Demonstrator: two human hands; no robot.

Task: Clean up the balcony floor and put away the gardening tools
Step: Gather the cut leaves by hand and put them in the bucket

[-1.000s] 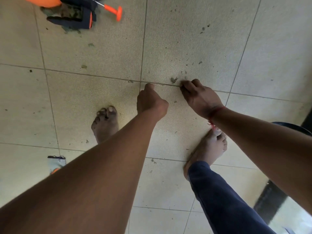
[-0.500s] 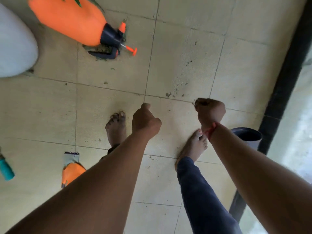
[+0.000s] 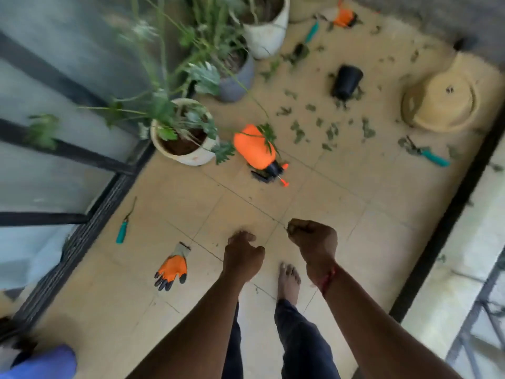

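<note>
Balcony floor (image 3: pixel 341 209) is seen strewn with tools and cuttings, presumably dropped wherever each was last used. At far left, just beside the dark door track (image 3: pixel 90 231), a teal-handled hand tool (image 3: pixel 122 231) is laid flat. An orange glove (image 3: pixel 172 272) is spread out near it, to the left of the hands. Further up, an orange sprayer (image 3: pixel 255 150) is tipped on its side beside a white plant pot (image 3: pixel 191 160), well ahead of both hands.

The left hand (image 3: pixel 241 258) is held over the tiles with fingers loosely curled; whether anything is kept in it cannot be told. The right hand (image 3: pixel 313 242), apart from it and slightly further forward, is clenched into a fist. A thin scrap (image 3: pixel 285 228) is seen poking from the fingers, so gathered litter is judged to be carried there.

Cut leaves (image 3: pixel 328 129) are scattered beyond, around a toppled black pot (image 3: pixel 346 82). At far right, teal pruners (image 3: pixel 426 154) are left near an upturned tan pot (image 3: pixel 440 102), well apart from either hand. None of the tools is touched.
</note>
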